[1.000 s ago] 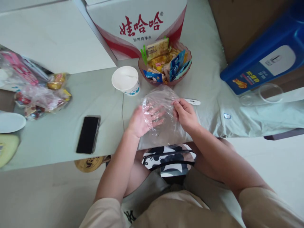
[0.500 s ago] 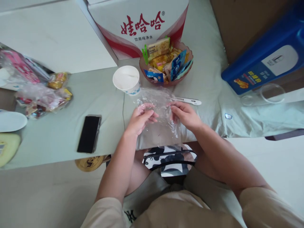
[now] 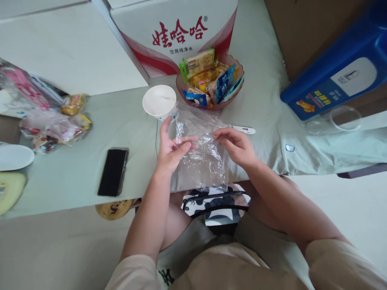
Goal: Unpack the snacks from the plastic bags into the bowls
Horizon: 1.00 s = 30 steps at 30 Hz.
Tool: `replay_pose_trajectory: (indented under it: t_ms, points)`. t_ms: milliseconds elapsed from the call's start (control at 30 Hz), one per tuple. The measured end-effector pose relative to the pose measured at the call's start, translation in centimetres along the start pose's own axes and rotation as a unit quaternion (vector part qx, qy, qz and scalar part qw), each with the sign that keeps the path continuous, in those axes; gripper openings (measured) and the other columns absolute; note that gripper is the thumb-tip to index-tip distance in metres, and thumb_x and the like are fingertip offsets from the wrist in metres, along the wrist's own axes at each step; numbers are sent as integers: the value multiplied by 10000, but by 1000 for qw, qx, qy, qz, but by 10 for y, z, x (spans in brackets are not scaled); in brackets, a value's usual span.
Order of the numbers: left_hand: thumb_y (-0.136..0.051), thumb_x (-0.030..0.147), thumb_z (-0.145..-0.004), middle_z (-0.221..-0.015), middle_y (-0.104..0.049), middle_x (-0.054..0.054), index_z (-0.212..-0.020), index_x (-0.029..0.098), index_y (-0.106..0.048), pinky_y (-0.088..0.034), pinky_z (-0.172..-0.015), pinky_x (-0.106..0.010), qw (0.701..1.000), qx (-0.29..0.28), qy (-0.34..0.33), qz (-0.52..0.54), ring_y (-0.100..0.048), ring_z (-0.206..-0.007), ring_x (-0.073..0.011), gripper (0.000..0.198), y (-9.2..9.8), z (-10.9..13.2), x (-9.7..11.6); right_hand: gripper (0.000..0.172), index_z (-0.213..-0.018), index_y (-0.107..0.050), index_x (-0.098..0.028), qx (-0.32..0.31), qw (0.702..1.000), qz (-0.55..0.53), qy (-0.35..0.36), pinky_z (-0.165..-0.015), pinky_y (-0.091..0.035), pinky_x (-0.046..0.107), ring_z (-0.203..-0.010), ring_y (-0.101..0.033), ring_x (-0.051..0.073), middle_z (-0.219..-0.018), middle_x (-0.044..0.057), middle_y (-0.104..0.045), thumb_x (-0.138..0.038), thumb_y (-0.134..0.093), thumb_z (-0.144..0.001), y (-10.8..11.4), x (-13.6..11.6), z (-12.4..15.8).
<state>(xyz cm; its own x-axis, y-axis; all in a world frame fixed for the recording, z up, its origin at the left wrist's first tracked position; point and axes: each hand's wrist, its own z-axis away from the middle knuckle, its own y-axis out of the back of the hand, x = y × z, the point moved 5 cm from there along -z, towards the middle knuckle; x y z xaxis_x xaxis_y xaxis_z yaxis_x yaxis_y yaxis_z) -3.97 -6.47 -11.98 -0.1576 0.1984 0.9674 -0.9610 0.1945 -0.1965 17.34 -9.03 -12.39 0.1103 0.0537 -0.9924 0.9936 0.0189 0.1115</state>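
Note:
A crumpled clear plastic bag (image 3: 204, 165) spreads from beside the snack bowl down to the front edge of the table. My left hand (image 3: 172, 151) is at its left side, thumb against the lower fingers on the film, with the index finger raised toward the paper cup. On the other side, my right hand (image 3: 237, 147) pinches the bag between thumb and fingertips. Just behind the left hand stands a white paper cup (image 3: 159, 100). A white utility knife (image 3: 243, 129) lies beyond the right hand, partly under the bag.
A pink glass bowl (image 3: 181, 86) of packaged snacks stands before a white carton (image 3: 178, 24). At left lie a black phone (image 3: 113, 172) and bagged snacks (image 3: 57, 127). A large blue jug (image 3: 338, 68) and a clear plastic cup (image 3: 344, 121) are at right.
My left index finger has lifted up and away from the bag, toward the paper cup. The bag's film has shifted and lies spread wider between my hands. My right hand stays nearly in place.

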Motion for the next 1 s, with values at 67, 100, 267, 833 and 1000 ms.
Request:
replay_pose_trajectory:
  t_ms: [67,100,267,833,1000]
  points:
    - [-929,488,-677,-956,-811,-17,-1447,314,-474,-620,-747,-264,1000,2,-10,-19,-783,-769,-166,911,0,0,-1,223,-1051,-682,-215,-11,1000,-4,2,-911,-558,400,-954,-703,206,-1003,68,-756,-335,-578,-895,0,-1,1]
    - [-925,482,-681,-975,-810,-35,-1360,280,-551,-620,-758,-264,1000,-4,-10,-28,-787,-794,-173,802,-2,1,-2,249,-1083,-684,-214,-17,1000,-5,5,-915,-558,402,-968,-707,210,-1017,70,-761,-332,-582,-888,0,-2,1]
    - [-939,396,-662,-1023,-805,-67,-1252,229,-635,-616,-755,-267,996,-54,34,-68,-778,-804,-174,684,-11,2,-6,322,-1155,-689,-210,-68,997,10,19,-940,-554,407,-1029,-710,224,-1091,80,-769,-342,-583,-882,-4,-8,6]
    - [-819,287,-691,-846,-790,-54,-898,197,-719,-599,-759,-297,977,72,-50,-196,-761,-798,-189,247,1,-2,-1,162,-954,-707,-204,-19,982,187,22,-680,-494,304,-718,-573,161,-864,53,-652,-248,-585,-856,-2,3,-1]
    - [-789,293,-767,-864,-761,-35,-1002,210,-743,-584,-836,-325,959,41,-80,-268,-731,-809,-192,253,-1,-4,-4,141,-905,-701,-200,11,975,213,63,-665,-470,307,-683,-527,143,-927,67,-617,-258,-574,-886,0,1,0]
